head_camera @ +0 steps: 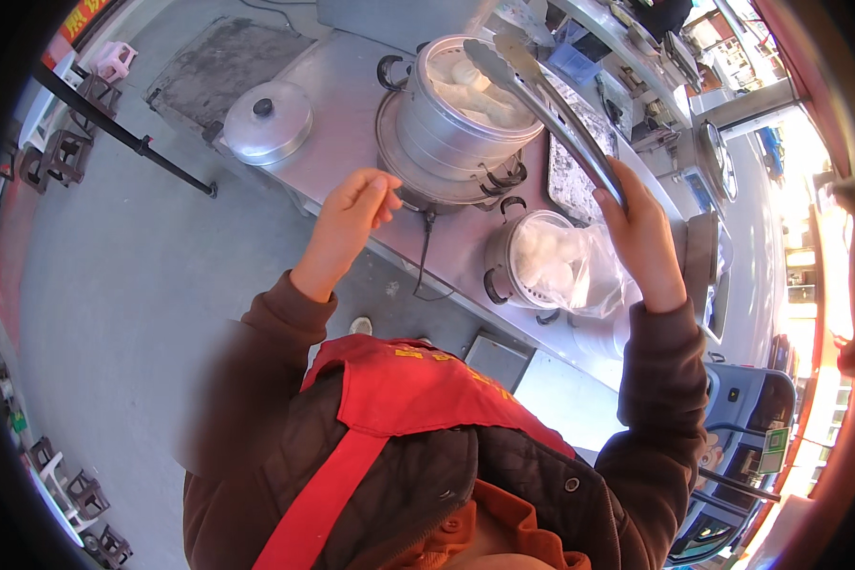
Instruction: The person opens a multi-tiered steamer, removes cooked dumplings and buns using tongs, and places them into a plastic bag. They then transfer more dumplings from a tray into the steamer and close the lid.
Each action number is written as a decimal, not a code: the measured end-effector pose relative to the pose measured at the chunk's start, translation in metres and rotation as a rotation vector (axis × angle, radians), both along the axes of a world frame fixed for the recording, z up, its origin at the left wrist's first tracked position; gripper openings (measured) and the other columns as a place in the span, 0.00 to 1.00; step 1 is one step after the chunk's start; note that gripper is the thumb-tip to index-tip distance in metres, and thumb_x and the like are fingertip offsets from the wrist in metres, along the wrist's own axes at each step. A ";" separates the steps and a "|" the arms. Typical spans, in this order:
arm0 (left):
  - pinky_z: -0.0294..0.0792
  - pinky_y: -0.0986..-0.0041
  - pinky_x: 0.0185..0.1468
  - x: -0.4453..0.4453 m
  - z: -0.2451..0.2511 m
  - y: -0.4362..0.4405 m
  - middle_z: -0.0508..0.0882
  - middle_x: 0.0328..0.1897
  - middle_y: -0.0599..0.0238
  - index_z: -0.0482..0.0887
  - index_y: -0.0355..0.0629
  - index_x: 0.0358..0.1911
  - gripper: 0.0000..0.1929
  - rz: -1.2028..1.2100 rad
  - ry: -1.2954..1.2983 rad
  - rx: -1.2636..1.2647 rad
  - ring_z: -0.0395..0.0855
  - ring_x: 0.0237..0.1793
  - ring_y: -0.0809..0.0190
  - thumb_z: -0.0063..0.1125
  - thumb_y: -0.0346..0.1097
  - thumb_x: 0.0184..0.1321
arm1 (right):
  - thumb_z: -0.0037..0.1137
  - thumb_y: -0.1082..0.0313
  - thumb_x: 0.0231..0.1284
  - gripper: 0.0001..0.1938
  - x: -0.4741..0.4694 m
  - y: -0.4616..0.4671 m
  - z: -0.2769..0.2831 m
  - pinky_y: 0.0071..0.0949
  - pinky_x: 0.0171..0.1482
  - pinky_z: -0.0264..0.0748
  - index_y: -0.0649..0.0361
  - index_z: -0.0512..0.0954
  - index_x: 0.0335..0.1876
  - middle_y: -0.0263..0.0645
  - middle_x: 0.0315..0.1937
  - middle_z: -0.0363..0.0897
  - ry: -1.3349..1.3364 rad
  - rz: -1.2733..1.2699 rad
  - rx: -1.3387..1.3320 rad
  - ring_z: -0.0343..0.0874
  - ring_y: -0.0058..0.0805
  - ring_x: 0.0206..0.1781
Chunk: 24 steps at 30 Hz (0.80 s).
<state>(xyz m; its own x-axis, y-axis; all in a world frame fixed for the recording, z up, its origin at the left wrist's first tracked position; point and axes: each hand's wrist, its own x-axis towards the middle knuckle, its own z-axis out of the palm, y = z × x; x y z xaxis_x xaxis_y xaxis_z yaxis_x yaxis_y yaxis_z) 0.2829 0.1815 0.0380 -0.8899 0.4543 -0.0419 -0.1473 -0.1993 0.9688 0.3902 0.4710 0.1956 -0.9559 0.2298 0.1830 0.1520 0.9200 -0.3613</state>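
My right hand [638, 221] grips a pair of metal tongs [566, 117], whose parted jaws reach up over the rim of a stacked aluminium steamer [445, 135]. Inside that steamer a pale bun [470, 75] lies on a whitish cloth [470, 103]. My left hand [356, 206] hangs in front of the steamer with its fingers curled; whether anything small is between them cannot be seen. Between my hands, nearer to the right, stands a smaller pot [499, 260] with white buns [541, 260] in it and a clear plastic bag [602, 274] over its right side.
A domed aluminium lid [267, 121] with a black knob sits at the left of the metal table [342, 92]. A speckled tray [577, 178] lies right of the steamer. A black cable [425, 249] hangs over the front edge. A black pole [114, 125] crosses at the left.
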 end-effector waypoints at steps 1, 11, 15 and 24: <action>0.66 0.80 0.37 -0.004 -0.013 -0.010 0.80 0.33 0.70 0.79 0.40 0.45 0.12 0.035 -0.034 -0.014 0.73 0.32 0.73 0.43 0.39 0.74 | 0.54 0.63 0.67 0.20 -0.007 -0.001 0.001 0.33 0.47 0.75 0.61 0.71 0.62 0.53 0.42 0.81 -0.018 0.001 0.043 0.81 0.45 0.41; 0.65 0.81 0.36 -0.013 -0.050 -0.044 0.80 0.33 0.71 0.80 0.41 0.42 0.11 0.087 -0.115 -0.092 0.72 0.31 0.74 0.44 0.38 0.73 | 0.58 0.62 0.64 0.21 -0.033 -0.001 -0.002 0.34 0.51 0.75 0.60 0.73 0.61 0.54 0.47 0.81 -0.191 -0.028 0.091 0.81 0.51 0.49; 0.65 0.81 0.36 -0.020 -0.056 -0.044 0.80 0.33 0.71 0.80 0.41 0.43 0.12 0.093 -0.107 -0.108 0.72 0.30 0.74 0.44 0.39 0.73 | 0.58 0.64 0.64 0.21 -0.031 0.000 -0.007 0.32 0.48 0.76 0.60 0.73 0.61 0.52 0.44 0.81 -0.156 -0.024 0.181 0.83 0.45 0.45; 0.65 0.81 0.36 -0.023 -0.055 -0.038 0.80 0.32 0.71 0.80 0.41 0.43 0.11 0.082 -0.123 -0.136 0.72 0.32 0.75 0.45 0.39 0.73 | 0.50 0.59 0.72 0.15 -0.021 0.050 -0.036 0.15 0.21 0.64 0.61 0.75 0.54 0.28 0.25 0.73 -0.379 -0.292 -0.923 0.68 0.12 0.21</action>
<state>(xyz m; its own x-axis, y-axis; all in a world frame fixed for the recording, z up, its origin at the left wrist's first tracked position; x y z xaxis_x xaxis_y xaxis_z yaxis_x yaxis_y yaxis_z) 0.2595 0.1436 -0.0170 -0.9081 0.3635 -0.2081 -0.2545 -0.0841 0.9634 0.3689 0.5214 0.1596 -0.7988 0.3596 -0.4823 0.5747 0.2190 -0.7885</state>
